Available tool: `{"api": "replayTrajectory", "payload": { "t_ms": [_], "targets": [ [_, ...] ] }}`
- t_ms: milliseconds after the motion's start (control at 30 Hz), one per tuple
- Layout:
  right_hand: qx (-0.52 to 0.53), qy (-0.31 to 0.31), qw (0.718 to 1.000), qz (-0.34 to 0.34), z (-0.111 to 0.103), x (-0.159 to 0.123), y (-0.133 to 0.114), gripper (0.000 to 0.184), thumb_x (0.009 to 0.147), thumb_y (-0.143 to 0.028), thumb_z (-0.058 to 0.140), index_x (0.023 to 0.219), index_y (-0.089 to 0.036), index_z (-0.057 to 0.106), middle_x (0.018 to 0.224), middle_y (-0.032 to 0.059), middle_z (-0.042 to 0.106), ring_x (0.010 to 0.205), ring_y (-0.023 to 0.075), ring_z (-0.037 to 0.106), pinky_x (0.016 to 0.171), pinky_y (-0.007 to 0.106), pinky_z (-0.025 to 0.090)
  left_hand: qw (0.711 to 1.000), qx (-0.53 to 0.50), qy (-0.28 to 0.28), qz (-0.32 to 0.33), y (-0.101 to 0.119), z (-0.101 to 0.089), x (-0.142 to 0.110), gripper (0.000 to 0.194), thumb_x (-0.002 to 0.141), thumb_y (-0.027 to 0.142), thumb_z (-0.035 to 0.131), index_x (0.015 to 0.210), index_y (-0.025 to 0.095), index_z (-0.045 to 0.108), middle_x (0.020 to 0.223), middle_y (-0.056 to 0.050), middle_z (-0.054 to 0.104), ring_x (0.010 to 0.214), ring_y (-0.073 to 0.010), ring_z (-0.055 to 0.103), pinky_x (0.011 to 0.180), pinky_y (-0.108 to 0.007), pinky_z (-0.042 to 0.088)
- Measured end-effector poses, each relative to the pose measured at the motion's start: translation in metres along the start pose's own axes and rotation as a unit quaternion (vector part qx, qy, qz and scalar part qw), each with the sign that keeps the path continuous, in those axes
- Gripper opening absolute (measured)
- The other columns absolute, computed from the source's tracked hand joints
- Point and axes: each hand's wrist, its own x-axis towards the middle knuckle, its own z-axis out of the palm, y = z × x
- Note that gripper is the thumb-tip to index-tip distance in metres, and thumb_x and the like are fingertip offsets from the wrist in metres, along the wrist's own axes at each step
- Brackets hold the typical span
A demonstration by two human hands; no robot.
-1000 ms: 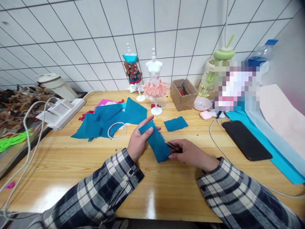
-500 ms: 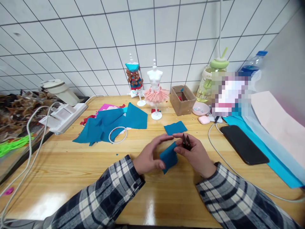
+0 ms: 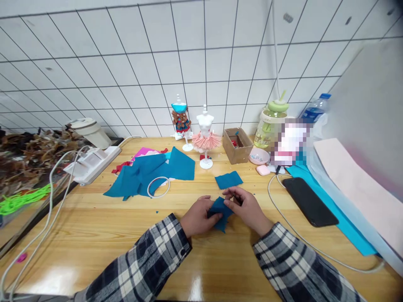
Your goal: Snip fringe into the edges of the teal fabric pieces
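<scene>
My left hand (image 3: 197, 216) and my right hand (image 3: 245, 208) meet over the middle of the wooden table (image 3: 94, 235), both closed on a small teal fabric piece (image 3: 220, 209) that is bunched up between them. A dark pair of small snips (image 3: 236, 199) peeks out of my right palm. Just beyond my hands lies a second teal piece with a zigzag edge (image 3: 229, 180). Farther left are a heap of teal cloth (image 3: 151, 172) and a white ring (image 3: 158, 187).
Two small dress forms (image 3: 205, 134) stand at the back by a cardboard box (image 3: 237, 145). A black phone (image 3: 309, 201) with a white cable, teal and pink sheets, a green-lidded bottle (image 3: 268, 126) and a pink case lie at the right. A white device (image 3: 92, 161) sits at the left.
My hands came together and folded the teal piece from a flat strip into a small bunch. The snips tucked deeper into my right hand. The view tilted up.
</scene>
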Motion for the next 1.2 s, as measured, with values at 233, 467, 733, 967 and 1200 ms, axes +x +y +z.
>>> {"api": "replayTrajectory", "payload": {
  "t_ms": [233, 467, 733, 967, 1200],
  "targets": [
    [0.000, 0.169, 0.985, -0.045, -0.014, 0.036, 0.017, 0.033, 0.077, -0.043, 0.068, 0.098, -0.019, 0.061, 0.086, 0.0045, 0.064, 0.082, 0.0196, 0.060, 0.078, 0.034, 0.049, 0.985, 0.100, 0.141, -0.024, -0.020, -0.020, 0.006, 0.027, 0.089, 0.038, 0.055, 0.104, 0.021, 0.069, 0.100, -0.009, 0.072, 0.096, -0.0249, 0.062, 0.090, -0.039, 0.046],
    [-0.260, 0.295, 0.919, 0.025, -0.031, 0.068, 0.030, 0.029, 0.084, -0.039, 0.055, 0.104, -0.020, 0.065, 0.104, 0.0102, 0.069, 0.096, 0.0266, 0.062, 0.082, 0.039, 0.045, 0.880, 0.358, 0.254, -0.180, -0.065, -0.088, 0.016, 0.038, 0.088, 0.030, 0.051, 0.123, 0.021, 0.064, 0.145, -0.013, 0.049, 0.137, -0.0369, 0.031, 0.104, -0.054, 0.026],
    [-0.400, 0.159, 0.902, -0.018, -0.029, 0.047, 0.021, 0.025, 0.084, -0.020, 0.050, 0.104, -0.023, 0.065, 0.097, 0.0063, 0.069, 0.091, 0.0213, 0.062, 0.076, 0.030, 0.042, 0.875, 0.348, 0.302, -0.151, -0.058, -0.087, 0.013, 0.028, 0.093, 0.032, 0.045, 0.093, 0.021, 0.071, 0.112, -0.012, 0.071, 0.117, -0.0333, 0.049, 0.099, -0.056, 0.021],
    [-0.447, 0.138, 0.884, -0.006, -0.019, 0.043, 0.020, 0.031, 0.086, -0.016, 0.048, 0.111, -0.024, 0.063, 0.098, 0.0054, 0.071, 0.092, 0.0219, 0.064, 0.075, 0.030, 0.043, 0.858, 0.118, 0.493, -0.087, -0.059, -0.072, -0.001, 0.023, 0.091, 0.038, 0.051, 0.097, 0.019, 0.062, 0.094, -0.006, 0.067, 0.092, -0.0227, 0.060, 0.084, -0.036, 0.044],
    [-0.413, 0.220, 0.881, -0.074, -0.026, 0.037, 0.023, 0.037, 0.091, -0.024, 0.045, 0.125, -0.021, 0.059, 0.118, 0.0086, 0.065, 0.105, 0.0233, 0.060, 0.087, 0.035, 0.046, 0.806, -0.467, 0.338, -0.134, -0.038, -0.050, -0.018, 0.036, 0.080, 0.039, 0.068, 0.109, 0.020, 0.059, 0.093, -0.003, 0.070, 0.083, -0.0182, 0.066, 0.075, -0.030, 0.052]
  ]
}}
